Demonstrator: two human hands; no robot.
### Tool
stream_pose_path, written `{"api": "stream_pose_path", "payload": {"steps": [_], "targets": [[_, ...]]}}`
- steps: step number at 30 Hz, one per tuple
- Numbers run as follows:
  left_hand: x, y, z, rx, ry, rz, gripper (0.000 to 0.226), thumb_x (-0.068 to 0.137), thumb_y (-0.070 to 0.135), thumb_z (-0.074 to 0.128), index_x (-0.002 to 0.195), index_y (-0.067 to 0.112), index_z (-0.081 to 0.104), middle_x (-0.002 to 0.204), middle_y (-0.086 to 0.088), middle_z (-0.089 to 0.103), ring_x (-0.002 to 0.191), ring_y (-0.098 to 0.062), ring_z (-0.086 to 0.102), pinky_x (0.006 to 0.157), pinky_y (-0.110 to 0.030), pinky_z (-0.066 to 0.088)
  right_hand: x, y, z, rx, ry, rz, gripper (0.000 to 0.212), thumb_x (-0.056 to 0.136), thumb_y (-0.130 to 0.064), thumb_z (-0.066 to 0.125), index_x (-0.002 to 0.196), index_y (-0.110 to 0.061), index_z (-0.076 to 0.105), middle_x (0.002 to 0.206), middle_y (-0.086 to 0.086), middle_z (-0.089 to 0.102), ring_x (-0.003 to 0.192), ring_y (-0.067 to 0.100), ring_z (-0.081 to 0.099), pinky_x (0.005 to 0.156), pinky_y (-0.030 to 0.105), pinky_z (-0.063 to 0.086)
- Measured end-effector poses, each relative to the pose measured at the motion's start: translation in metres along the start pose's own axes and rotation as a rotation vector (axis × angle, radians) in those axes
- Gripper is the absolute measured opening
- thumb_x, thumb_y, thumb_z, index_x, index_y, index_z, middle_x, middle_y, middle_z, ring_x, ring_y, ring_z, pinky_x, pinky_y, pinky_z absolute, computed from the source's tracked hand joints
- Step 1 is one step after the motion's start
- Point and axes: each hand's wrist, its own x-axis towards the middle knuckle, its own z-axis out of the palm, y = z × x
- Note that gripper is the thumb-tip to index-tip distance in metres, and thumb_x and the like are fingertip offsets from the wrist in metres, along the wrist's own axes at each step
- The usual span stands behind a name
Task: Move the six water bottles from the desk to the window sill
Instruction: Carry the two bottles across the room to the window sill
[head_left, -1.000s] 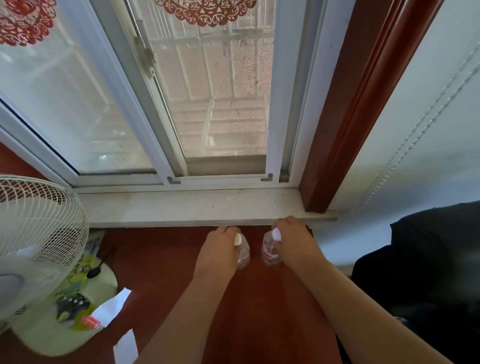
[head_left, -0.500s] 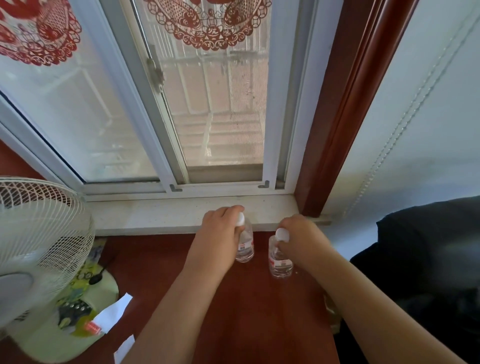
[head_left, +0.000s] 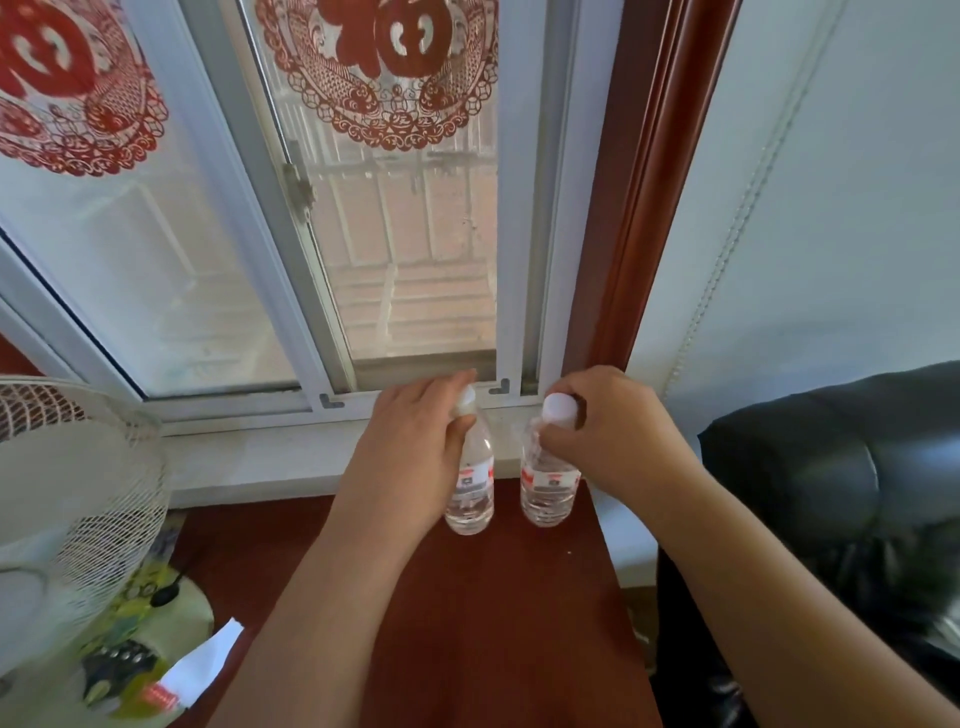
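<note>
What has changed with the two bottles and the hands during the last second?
Both hands have lifted their bottles up toward the window sill. The left hand still grips the left bottle near its cap, and the right hand still grips the right bottle. Neither bottle has been released. The fan stayed in place.

The left hand (head_left: 410, 457) and right hand (head_left: 608, 441) each grip a clear, upright water bottle near its white cap, left bottle (head_left: 470, 493) and right bottle (head_left: 548, 488) side by side before the window sill (head_left: 270, 462).
</note>
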Motion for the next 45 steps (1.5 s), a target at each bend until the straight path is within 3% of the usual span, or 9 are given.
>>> {"api": "stream_pose_path", "payload": {"steps": [7, 11, 15, 22, 25, 29, 32, 39, 45], "targets": [[0.005, 0.01, -0.026, -0.064, -0.088, 0.14, 0.044, 0.096, 0.027, 0.061, 0.138, 0.031, 0.051, 0.128, 0.005, 0.06, 0.121, -0.015, 0.044, 0.097, -0.022, 0.031, -0.036, -0.025, -0.011, -0.029, 0.132, 0.112, 0.038, 0.078, -0.036, 0.073, 0.114, -0.029, 0.065, 0.106, -0.013, 0.057, 0.088, 0.004, 0.054, 0.064, 0.014, 0.036], [0.001, 0.013, -0.035, -0.11, -0.126, 0.246, 0.044, 0.095, 0.026, 0.063, 0.137, 0.031, 0.052, 0.129, 0.009, 0.059, 0.121, -0.009, 0.041, 0.094, -0.012, 0.022, -0.064, -0.038, -0.015, -0.022, 0.232, 0.217, 0.036, 0.078, -0.034, 0.074, 0.112, -0.031, 0.065, 0.104, -0.013, 0.059, 0.087, 0.004, 0.056, 0.068, 0.017, 0.042], [-0.006, 0.017, -0.035, -0.163, -0.211, 0.337, 0.042, 0.097, 0.028, 0.058, 0.138, 0.036, 0.05, 0.132, 0.014, 0.056, 0.124, -0.006, 0.039, 0.093, -0.013, 0.022, -0.095, -0.049, -0.021, -0.041, 0.334, 0.311, 0.033, 0.075, -0.033, 0.077, 0.106, -0.032, 0.067, 0.092, -0.02, 0.054, 0.08, -0.003, 0.052, 0.065, 0.011, 0.033], [-0.029, 0.043, -0.021, -0.243, -0.361, 0.492, 0.043, 0.1, 0.032, 0.052, 0.142, 0.034, 0.046, 0.139, 0.011, 0.053, 0.127, -0.009, 0.039, 0.101, -0.022, 0.026, -0.171, -0.053, -0.028, -0.126, 0.47, 0.524, 0.031, 0.072, -0.036, 0.075, 0.103, -0.033, 0.068, 0.098, -0.015, 0.06, 0.082, -0.001, 0.053, 0.063, 0.01, 0.03], [-0.045, 0.065, -0.014, -0.286, -0.421, 0.576, 0.044, 0.1, 0.032, 0.052, 0.143, 0.035, 0.045, 0.139, 0.009, 0.053, 0.126, -0.01, 0.038, 0.096, -0.021, 0.026, -0.208, -0.054, -0.034, -0.137, 0.533, 0.623, 0.031, 0.072, -0.033, 0.073, 0.102, -0.032, 0.069, 0.097, -0.014, 0.061, 0.084, 0.004, 0.053, 0.065, 0.01, 0.032], [-0.067, 0.102, -0.006, -0.364, -0.49, 0.726, 0.044, 0.097, 0.028, 0.057, 0.14, 0.033, 0.049, 0.133, 0.008, 0.057, 0.122, -0.01, 0.041, 0.093, -0.019, 0.027, -0.262, -0.051, -0.044, -0.155, 0.599, 0.753, 0.032, 0.071, -0.03, 0.072, 0.103, -0.03, 0.07, 0.097, -0.012, 0.061, 0.089, 0.009, 0.055, 0.069, 0.02, 0.039], [-0.088, 0.134, -0.001, -0.404, -0.514, 0.842, 0.044, 0.095, 0.026, 0.061, 0.138, 0.031, 0.054, 0.129, 0.009, 0.06, 0.12, -0.01, 0.044, 0.09, -0.012, 0.023, -0.304, -0.045, -0.052, -0.153, 0.66, 0.836, 0.03, 0.071, -0.028, 0.073, 0.101, -0.028, 0.07, 0.097, -0.013, 0.06, 0.086, 0.005, 0.054, 0.07, 0.013, 0.038], [-0.148, 0.225, 0.008, -0.516, -0.636, 1.053, 0.046, 0.092, 0.024, 0.066, 0.137, 0.027, 0.056, 0.127, 0.008, 0.062, 0.122, -0.011, 0.047, 0.099, -0.023, 0.038, -0.411, -0.034, -0.075, -0.167, 0.819, 1.03, 0.027, 0.07, -0.033, 0.072, 0.097, -0.035, 0.067, 0.092, -0.019, 0.056, 0.081, -0.004, 0.054, 0.064, 0.011, 0.035], [-0.222, 0.301, 0.005, -0.567, -0.704, 1.227, 0.047, 0.093, 0.025, 0.065, 0.138, 0.03, 0.054, 0.128, 0.008, 0.062, 0.123, -0.012, 0.045, 0.098, -0.02, 0.031, -0.506, -0.036, -0.095, -0.24, 0.937, 1.154, 0.029, 0.07, -0.034, 0.073, 0.098, -0.033, 0.067, 0.091, -0.017, 0.058, 0.077, -0.002, 0.055, 0.062, 0.01, 0.035]]}}
